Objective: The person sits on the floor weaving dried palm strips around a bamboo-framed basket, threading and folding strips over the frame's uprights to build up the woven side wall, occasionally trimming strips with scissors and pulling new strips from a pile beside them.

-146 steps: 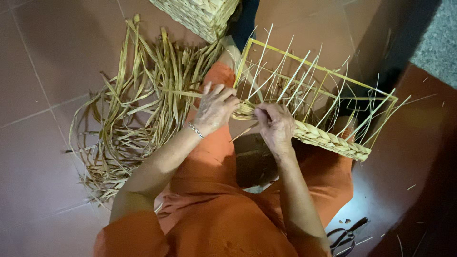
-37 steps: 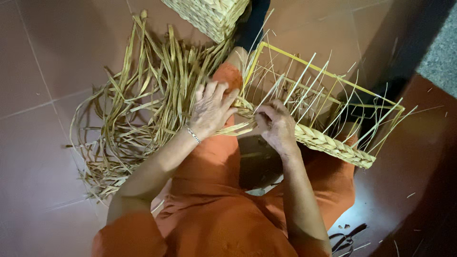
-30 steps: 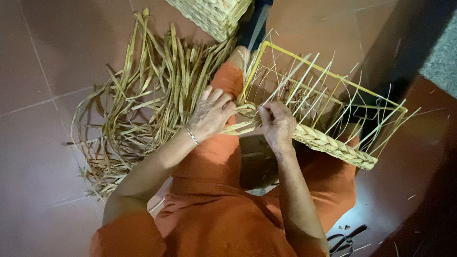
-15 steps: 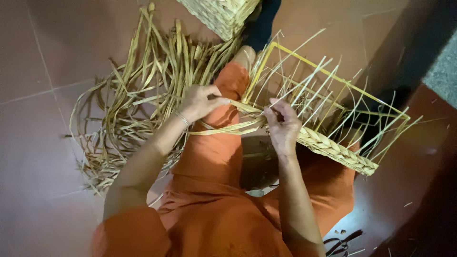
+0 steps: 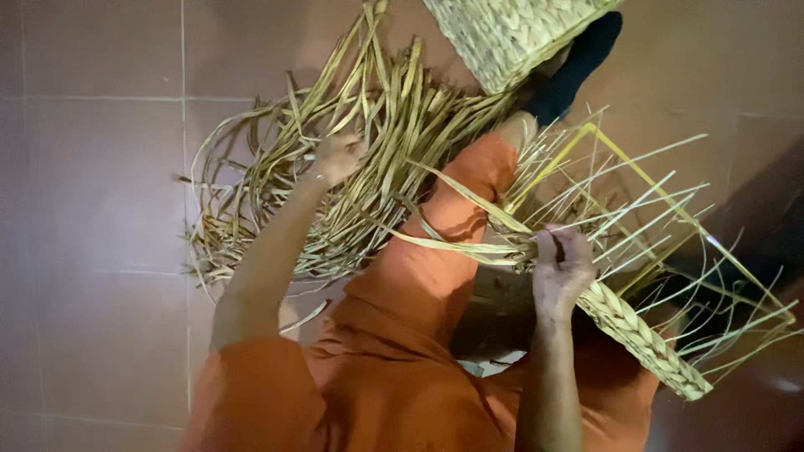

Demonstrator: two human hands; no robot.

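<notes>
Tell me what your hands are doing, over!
Left hand out on the straw pile. Right hand pinching strands at the half-woven basket rim. Nothing in the way.

The left hand (image 5: 337, 157) has left the basket frame (image 5: 636, 251) for the straw pile (image 5: 335, 192).

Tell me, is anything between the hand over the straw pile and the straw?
Nothing visible. The left hand lies right on the pile of straw strips on the floor, with no gap showing. The right hand is off to the side, pinching strips at the braided edge of the half-woven basket.
</notes>
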